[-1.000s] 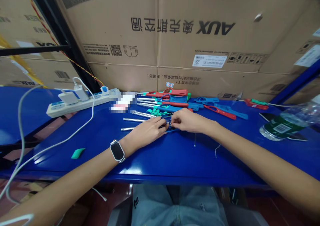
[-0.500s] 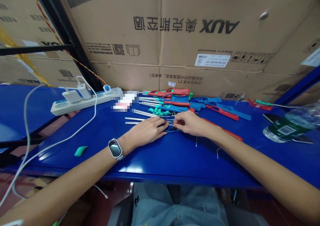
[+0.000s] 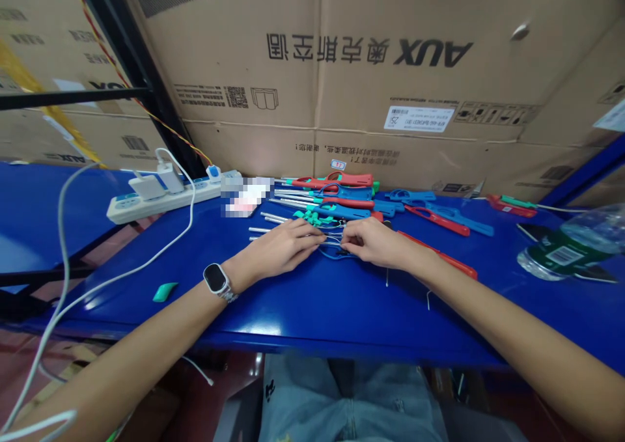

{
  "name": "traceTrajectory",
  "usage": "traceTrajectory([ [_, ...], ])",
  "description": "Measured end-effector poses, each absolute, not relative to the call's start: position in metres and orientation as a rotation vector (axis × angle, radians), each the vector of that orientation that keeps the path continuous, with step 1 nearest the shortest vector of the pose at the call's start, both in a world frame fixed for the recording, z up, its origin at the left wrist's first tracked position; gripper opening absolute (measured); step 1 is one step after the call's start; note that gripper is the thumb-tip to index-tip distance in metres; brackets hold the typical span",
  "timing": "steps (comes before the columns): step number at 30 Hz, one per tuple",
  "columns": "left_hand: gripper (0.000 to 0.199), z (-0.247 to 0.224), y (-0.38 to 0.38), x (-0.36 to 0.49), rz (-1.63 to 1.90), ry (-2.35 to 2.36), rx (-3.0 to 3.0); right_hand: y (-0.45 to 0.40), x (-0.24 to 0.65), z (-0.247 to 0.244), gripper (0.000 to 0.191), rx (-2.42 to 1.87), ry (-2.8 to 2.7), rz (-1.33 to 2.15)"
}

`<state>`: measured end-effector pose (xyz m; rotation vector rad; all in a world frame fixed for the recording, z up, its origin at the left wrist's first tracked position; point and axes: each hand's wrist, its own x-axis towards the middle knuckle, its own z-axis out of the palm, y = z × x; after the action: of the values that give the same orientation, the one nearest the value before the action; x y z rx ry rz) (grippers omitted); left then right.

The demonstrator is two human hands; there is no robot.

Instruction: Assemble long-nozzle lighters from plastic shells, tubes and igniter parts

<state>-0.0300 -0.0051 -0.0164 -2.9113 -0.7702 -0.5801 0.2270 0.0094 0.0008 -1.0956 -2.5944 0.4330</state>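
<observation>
Pinched the thin wires (image 3: pixel 333 239) between right hand (image 3: pixel 366 239) fingertips, above a blue shell (image 3: pixel 332 254) at mid-table (image 3: pixel 273 305). Laid the left hand (image 3: pixel 290 243) over the rods (image 3: pixel 258 230), fingers close together beside the wires — could not tell whether gripping any. Had lighters (image 3: pixel 349 179) beyond both hands along the back edge, green parts (image 3: pixel 315 219) just past the left fingers, a bottle (image 3: pixel 561 254) toward the right edge — and a power strip (image 3: pixel 178 198) near the back left corner.
</observation>
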Motion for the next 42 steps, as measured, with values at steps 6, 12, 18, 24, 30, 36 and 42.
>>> traceTrajectory([
  [6,0.027,-0.002,-0.001,-0.040,-0.822,-0.867,-2.886,0.009,0.228,-0.002,0.017,-1.144,-2.555,0.432],
  [12,0.024,0.006,0.010,-0.035,-0.829,-0.936,-2.834,0.006,0.229,0.002,0.015,-1.159,-2.478,0.454],
  [18,0.023,0.019,0.036,-0.010,-0.719,-0.975,-2.811,0.013,0.241,0.011,0.019,-1.210,-2.249,0.438],
  [24,0.023,0.022,0.082,0.008,-0.654,-1.242,-2.611,0.057,0.246,0.019,0.024,-1.263,-2.204,-0.018],
  [30,0.015,0.017,0.111,0.015,-0.678,-1.330,-2.642,0.093,0.233,0.024,0.019,-1.452,-2.329,-0.136],
  [36,0.010,0.020,0.105,0.016,-0.761,-1.281,-2.662,0.090,0.236,0.021,0.007,-1.332,-2.291,-0.095],
  [42,0.002,0.032,0.056,0.005,-1.065,-0.961,-2.876,0.040,0.252,0.031,0.010,-1.049,-2.296,-0.064],
])
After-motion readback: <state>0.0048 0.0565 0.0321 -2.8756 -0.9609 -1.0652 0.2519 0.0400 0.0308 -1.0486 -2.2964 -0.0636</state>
